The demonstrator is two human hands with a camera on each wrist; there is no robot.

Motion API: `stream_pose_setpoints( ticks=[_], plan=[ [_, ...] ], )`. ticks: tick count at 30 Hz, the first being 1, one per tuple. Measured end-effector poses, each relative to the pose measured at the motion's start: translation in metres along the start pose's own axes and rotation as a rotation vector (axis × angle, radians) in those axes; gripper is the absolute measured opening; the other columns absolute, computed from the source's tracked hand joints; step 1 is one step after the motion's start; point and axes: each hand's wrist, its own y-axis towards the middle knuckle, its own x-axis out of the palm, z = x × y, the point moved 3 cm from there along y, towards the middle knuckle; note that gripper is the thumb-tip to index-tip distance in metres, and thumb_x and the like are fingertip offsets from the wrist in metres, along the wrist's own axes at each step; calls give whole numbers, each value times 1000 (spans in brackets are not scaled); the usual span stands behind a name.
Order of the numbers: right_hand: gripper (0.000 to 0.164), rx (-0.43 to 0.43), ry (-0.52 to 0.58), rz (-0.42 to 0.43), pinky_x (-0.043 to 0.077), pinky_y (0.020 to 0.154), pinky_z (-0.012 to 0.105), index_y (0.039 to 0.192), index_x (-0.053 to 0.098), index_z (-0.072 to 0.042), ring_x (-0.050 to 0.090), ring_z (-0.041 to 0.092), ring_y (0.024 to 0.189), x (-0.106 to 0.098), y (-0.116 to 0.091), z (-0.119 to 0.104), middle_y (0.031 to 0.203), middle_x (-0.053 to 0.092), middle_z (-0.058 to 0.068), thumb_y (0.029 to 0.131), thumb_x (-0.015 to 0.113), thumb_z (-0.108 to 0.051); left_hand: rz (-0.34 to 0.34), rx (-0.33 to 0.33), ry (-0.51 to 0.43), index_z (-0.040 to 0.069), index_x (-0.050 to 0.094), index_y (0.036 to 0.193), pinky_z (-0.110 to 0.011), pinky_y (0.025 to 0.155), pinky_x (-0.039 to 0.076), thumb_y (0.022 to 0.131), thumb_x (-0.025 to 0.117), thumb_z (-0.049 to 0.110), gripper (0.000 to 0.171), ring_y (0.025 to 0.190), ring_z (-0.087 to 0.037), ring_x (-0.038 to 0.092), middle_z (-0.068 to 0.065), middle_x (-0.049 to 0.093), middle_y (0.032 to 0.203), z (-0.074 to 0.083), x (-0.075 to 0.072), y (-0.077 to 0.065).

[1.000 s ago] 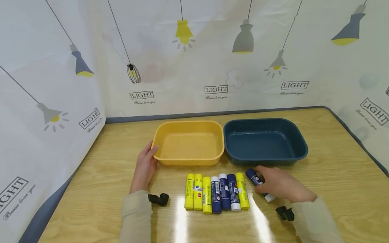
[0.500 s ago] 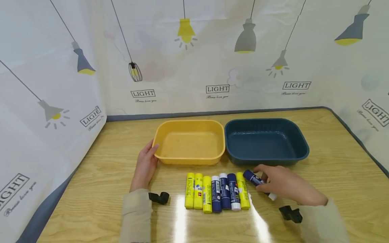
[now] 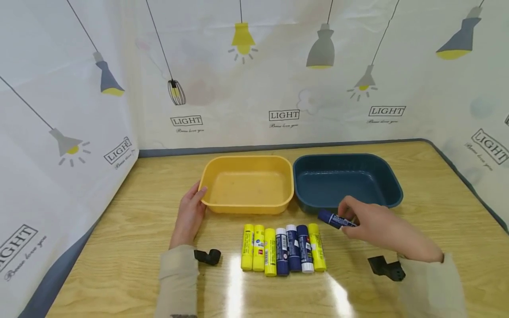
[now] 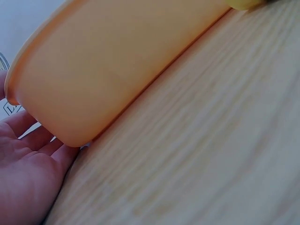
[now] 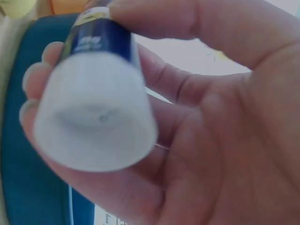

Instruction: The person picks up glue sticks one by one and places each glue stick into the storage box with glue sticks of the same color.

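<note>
My left hand (image 3: 190, 216) holds the left end of a yellow plastic tub (image 3: 246, 209), its thumb over the rim. In the left wrist view, the fingers lie against the outer wall of the yellow tub (image 4: 93, 79). Between the thumb and fingers of my right hand (image 3: 371, 223) is a dark blue glue stick (image 3: 332, 218), held in front of the dark teal tub (image 3: 350, 206). The white end of this glue stick (image 5: 96, 112) faces the right wrist camera. Several yellow and blue glue sticks (image 3: 293, 248) lie side by side in a row left of the right hand.
Both tubs stand side by side on a wooden table (image 3: 131, 247). A white cloth (image 3: 234, 88) printed with lamps rises behind the table and at both sides. Black camera mounts (image 3: 207, 257) stick out from both wrists.
My right hand has lifted the blue glue stick off the table and moved it up towards the teal tub. The left hand stays on the yellow tub.
</note>
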Motion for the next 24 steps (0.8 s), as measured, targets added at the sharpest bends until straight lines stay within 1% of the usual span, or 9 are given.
stream_pose_setpoints(
  ticks=[4, 6, 8, 13, 15, 20, 24],
  plan=[
    [29, -8, -15, 62, 38, 54, 28, 101, 42, -13, 44, 13, 60, -7, 3, 1, 86, 54, 0, 81, 63, -20, -3, -9, -4, -1, 32, 136, -27, 98, 33, 91, 51, 14, 51, 123, -18, 37, -10, 34, 139, -1, 0, 1],
    [31, -10, -22, 98, 38, 53, 28, 103, 42, -12, 45, 12, 60, -8, 5, 1, 89, 55, 1, 81, 62, -20, -5, -13, -1, -1, 31, 136, -27, 98, 33, 91, 50, 12, 51, 123, -17, 37, -10, 33, 139, -1, 0, 1],
    [31, -14, -29, 141, 40, 54, 27, 103, 42, -12, 47, 12, 63, -10, 6, 1, 91, 56, 2, 81, 63, -20, 0, -12, -3, -1, 31, 136, -27, 98, 33, 91, 50, 11, 50, 123, -16, 37, -10, 32, 139, 0, 0, 1],
    [29, -4, -39, 239, 42, 54, 27, 101, 44, -9, 53, 13, 68, -18, 10, 4, 90, 59, 5, 82, 63, -20, 11, 3, 0, -1, 33, 136, -27, 98, 34, 92, 49, 10, 48, 123, -18, 37, -10, 34, 138, 1, 0, 1],
    [28, 2, -36, 260, 41, 53, 28, 102, 44, -8, 52, 13, 66, -21, 12, 6, 92, 59, 9, 83, 62, -20, 12, 5, 4, -2, 33, 135, -28, 98, 33, 92, 48, 9, 47, 123, -18, 37, -10, 34, 138, 1, 1, 1],
    [29, 7, -17, 277, 41, 54, 30, 108, 41, -8, 54, 14, 66, -26, 18, 10, 107, 55, 19, 87, 57, -21, 8, -2, -14, -2, 31, 136, -33, 103, 27, 92, 46, 6, 47, 125, -20, 34, -11, 32, 139, 0, 2, 2],
    [27, -6, 1, 293, 41, 53, 30, 110, 41, -10, 54, 15, 65, -28, 23, 10, 109, 56, 19, 89, 53, -21, 14, -9, -26, -1, 30, 137, -35, 104, 24, 92, 46, 6, 48, 127, -21, 32, -11, 31, 140, 0, 0, 2]
  ],
)
